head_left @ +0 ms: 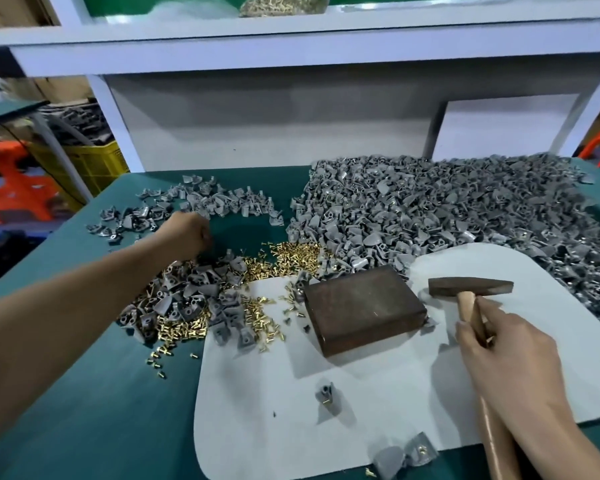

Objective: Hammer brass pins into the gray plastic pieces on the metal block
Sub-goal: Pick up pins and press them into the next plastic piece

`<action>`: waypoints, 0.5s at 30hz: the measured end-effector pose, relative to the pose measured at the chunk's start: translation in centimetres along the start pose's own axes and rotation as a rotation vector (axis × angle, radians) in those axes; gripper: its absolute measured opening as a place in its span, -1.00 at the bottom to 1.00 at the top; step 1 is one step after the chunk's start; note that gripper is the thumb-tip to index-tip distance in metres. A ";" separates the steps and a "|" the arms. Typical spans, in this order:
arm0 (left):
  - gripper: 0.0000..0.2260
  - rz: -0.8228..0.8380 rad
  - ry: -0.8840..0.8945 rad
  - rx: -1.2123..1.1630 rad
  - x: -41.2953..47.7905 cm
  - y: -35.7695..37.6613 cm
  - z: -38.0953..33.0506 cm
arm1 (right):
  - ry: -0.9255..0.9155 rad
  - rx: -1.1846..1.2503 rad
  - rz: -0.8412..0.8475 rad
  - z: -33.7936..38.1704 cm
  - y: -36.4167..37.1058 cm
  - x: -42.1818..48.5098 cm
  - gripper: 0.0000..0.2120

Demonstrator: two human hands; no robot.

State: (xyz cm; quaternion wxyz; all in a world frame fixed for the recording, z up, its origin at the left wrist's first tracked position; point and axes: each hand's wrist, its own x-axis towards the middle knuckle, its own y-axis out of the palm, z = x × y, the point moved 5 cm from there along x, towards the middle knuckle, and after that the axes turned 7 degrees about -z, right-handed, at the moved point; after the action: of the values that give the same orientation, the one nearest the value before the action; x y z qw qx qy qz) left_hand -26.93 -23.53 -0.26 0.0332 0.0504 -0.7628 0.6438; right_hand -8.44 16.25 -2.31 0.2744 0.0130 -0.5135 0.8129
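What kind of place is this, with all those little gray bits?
Probably a small factory or workshop. There is a huge heap of identical gray plastic pieces, a scatter of brass pins, and a hammer in the right hand beside a metal block.

Right hand point(499, 355) grips the hammer point(470, 286) just right of the metal block point(364, 306); left hand point(187, 233), fingers curled, hangs far left above gray pieces point(194, 296) and brass pins point(291, 258).

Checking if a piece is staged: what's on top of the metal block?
Nothing: the metal block has a bare top, no gray piece or pin. The hammer head sits beside it. Underside hidden.
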 end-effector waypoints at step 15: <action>-0.83 0.042 0.184 -0.316 -4.7 -3.5 -6.5 | -0.010 0.149 -0.056 0.3 -0.7 -0.1 -0.70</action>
State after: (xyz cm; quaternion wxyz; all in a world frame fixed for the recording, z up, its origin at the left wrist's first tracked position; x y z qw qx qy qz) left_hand -21.96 -17.54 3.69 0.0971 -0.0304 -0.8491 0.5183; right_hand -8.11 16.12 -1.64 0.2927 0.0517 -0.4523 0.8408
